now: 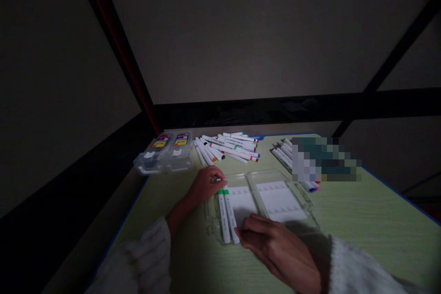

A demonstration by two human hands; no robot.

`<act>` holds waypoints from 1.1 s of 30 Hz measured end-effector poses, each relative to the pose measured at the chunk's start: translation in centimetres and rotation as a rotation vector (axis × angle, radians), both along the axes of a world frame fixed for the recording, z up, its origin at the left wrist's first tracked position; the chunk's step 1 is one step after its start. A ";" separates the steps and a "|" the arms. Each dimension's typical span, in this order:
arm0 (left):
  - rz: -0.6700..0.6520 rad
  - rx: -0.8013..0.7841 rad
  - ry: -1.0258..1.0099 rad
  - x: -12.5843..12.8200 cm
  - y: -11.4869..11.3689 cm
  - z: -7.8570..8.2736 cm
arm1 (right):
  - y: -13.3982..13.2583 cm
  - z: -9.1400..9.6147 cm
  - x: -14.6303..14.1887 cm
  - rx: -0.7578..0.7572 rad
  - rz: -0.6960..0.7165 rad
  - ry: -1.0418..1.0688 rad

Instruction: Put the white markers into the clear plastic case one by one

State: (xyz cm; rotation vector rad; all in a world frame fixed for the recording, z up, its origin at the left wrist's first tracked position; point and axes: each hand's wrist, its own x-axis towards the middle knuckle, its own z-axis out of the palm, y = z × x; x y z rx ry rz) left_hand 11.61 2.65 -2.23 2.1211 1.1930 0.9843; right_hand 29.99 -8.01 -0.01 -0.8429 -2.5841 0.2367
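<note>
An open clear plastic case (296, 195) lies on the green table in front of me, with white inserts in both halves. Two white markers with green caps (226, 213) lie side by side in its left half. My left hand (205, 184) rests at the case's far left corner, fingers curled around the top ends of the markers. My right hand (275, 245) lies at the near edge of the case, fingers bent and touching the lower ends of the markers.
A pile of loose white markers with coloured caps (229, 146) lies at the far middle of the table. Two closed clear cases (167, 154) stand at the far left. More markers (285, 154) lie at the far right beside a blurred patch. The table's blue edge (129, 211) runs along the left.
</note>
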 end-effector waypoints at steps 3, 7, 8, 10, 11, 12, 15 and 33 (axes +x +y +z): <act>0.000 0.004 0.003 0.0 0.0 0.0 | -0.1 0.3 0.1 -0.020 0.000 -0.021; -0.003 0.005 0.008 -0.1 0.1 -0.1 | -0.1 0.3 0.1 -0.058 0.001 -0.023; -0.004 0.006 0.008 -0.1 0.1 -0.1 | -0.1 0.2 0.1 -0.058 0.005 -0.015; -0.004 0.007 0.009 0.0 0.0 0.0 | 0.0 -0.1 0.2 -0.044 0.020 0.010; -0.003 0.006 0.010 0.0 0.0 0.0 | 0.1 -0.3 0.2 -0.032 0.029 0.029; -0.003 0.005 0.011 0.0 0.0 0.0 | 0.2 -0.5 0.2 -0.018 0.034 0.049; -0.003 0.000 0.010 0.0 0.0 -0.1 | 0.4 -0.8 0.2 0.023 0.039 0.111; -0.005 0.028 0.016 0.0 0.2 -0.2 | 0.6 -0.8 0.2 0.178 0.099 0.125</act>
